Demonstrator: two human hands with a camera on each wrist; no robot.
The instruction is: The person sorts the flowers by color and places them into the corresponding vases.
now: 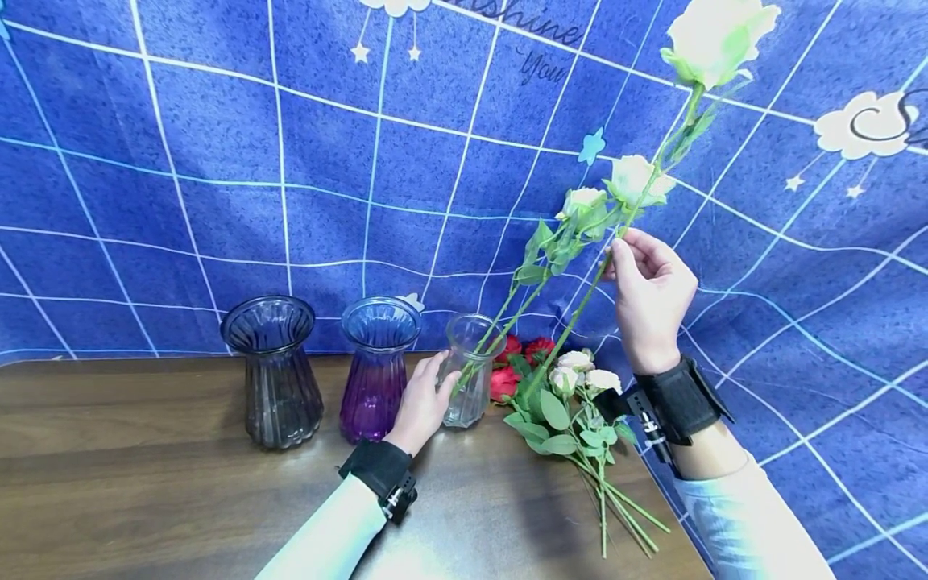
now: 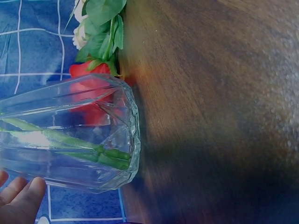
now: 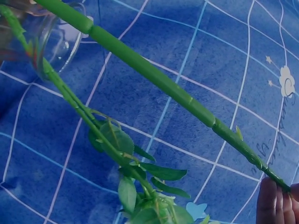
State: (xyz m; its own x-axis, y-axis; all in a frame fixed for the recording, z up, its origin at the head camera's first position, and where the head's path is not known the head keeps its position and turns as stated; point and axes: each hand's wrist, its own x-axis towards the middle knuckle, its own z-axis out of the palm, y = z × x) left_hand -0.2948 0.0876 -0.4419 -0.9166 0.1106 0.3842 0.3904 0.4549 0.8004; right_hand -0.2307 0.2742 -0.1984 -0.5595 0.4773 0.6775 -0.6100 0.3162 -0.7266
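In the head view my right hand (image 1: 652, 298) pinches the green stem of a long white rose (image 1: 718, 40), raised and slanting over the table. The lower end of that stem crosses the right wrist view and leaves its top edge. My left hand (image 1: 424, 403) is at the left side of a clear glass vase (image 1: 467, 399), fingers fairly straight; whether they touch the glass I cannot tell. Other stems (image 2: 70, 140) stand inside this vase, leaning right, and bear white roses (image 1: 638, 179) and leaves.
Left of the clear vase stand a blue-purple vase (image 1: 373, 395) and a dark grey vase (image 1: 281, 395). Red roses (image 1: 505, 383) and pale roses (image 1: 573, 379) lie on the wooden table (image 1: 130, 459) at the right. A blue patterned cloth (image 1: 217, 145) hangs behind.
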